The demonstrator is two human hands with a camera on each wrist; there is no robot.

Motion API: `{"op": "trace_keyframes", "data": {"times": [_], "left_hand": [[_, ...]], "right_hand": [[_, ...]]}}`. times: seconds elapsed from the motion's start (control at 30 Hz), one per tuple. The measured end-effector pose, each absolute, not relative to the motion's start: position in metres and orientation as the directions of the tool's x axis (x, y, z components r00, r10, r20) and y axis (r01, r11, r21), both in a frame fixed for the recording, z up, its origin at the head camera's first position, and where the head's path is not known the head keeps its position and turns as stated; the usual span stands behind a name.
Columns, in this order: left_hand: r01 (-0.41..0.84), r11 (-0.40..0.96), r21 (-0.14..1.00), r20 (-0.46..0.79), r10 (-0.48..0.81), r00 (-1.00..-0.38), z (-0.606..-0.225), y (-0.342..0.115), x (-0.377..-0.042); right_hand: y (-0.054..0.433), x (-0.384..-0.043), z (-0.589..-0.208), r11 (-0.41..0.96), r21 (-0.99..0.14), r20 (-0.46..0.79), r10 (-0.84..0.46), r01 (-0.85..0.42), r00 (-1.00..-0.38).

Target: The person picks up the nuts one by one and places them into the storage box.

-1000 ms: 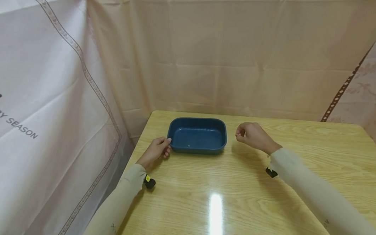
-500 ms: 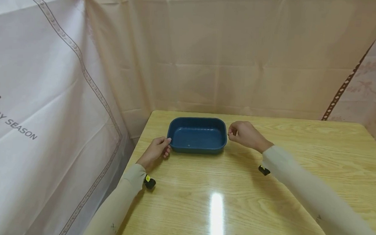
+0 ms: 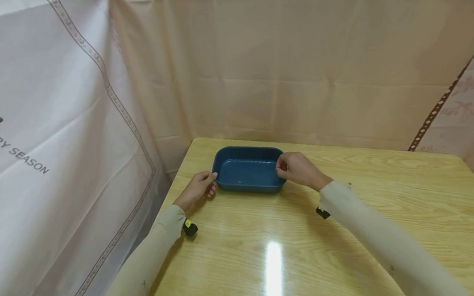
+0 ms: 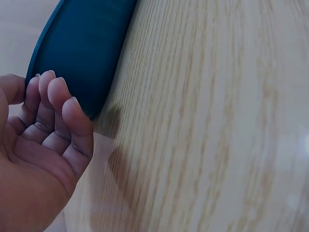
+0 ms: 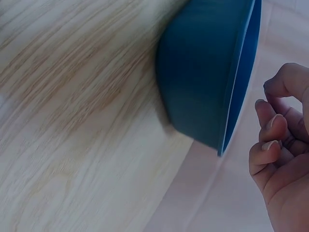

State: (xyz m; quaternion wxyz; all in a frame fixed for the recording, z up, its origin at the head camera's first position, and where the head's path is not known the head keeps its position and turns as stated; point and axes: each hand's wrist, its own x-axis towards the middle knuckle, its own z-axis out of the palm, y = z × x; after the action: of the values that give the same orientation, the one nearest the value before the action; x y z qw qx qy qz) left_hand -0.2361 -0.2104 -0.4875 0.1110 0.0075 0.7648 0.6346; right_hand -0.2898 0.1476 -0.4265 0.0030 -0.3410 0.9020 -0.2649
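A dark blue rectangular basin (image 3: 247,187) with rounded corners stands near the table's far left. My left hand (image 3: 196,188) pinches its left rim between thumb and fingers, and the left wrist view shows the other fingers curled beside the outer wall. My right hand (image 3: 298,169) is over the basin's right rim, thumb and index finger brought together. A tiny dark object (image 5: 265,86) seems to show at those fingertips in the right wrist view; its kind is too small to make out. Inside the basin lies a tiny ring-like piece (image 3: 239,182).
One or more tiny items (image 3: 349,185) lie on the wooden table (image 3: 232,237), just beyond the right sleeve. A beige cloth (image 3: 273,69) hangs behind the table, and a white printed cloth (image 3: 53,125) hangs at the left.
My right hand has moved left from beside the basin to over its right rim, thumb and finger still together. My left hand has kept its hold on the left rim.
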Motion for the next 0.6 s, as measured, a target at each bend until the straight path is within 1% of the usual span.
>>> {"op": "trace_keyframes", "data": {"times": [0.27, 0.47, 0.6], "left_hand": [[-0.132, 0.172, 0.976, -0.160, 0.160, -0.974, -0.491, -0.211, -0.239], [-0.130, 0.170, 0.977, -0.158, 0.160, -0.974, -0.492, -0.211, -0.239], [-0.130, 0.160, 0.979, -0.155, 0.162, -0.975, -0.491, -0.212, -0.239]], "right_hand": [[0.130, -0.288, -0.427, 0.621, -0.490, 0.135, -0.640, -0.612, -0.757], [0.120, -0.287, -0.426, 0.598, -0.449, 0.151, -0.682, -0.664, -0.716], [0.114, -0.288, -0.426, 0.588, -0.431, 0.160, -0.697, -0.685, -0.699]]}}
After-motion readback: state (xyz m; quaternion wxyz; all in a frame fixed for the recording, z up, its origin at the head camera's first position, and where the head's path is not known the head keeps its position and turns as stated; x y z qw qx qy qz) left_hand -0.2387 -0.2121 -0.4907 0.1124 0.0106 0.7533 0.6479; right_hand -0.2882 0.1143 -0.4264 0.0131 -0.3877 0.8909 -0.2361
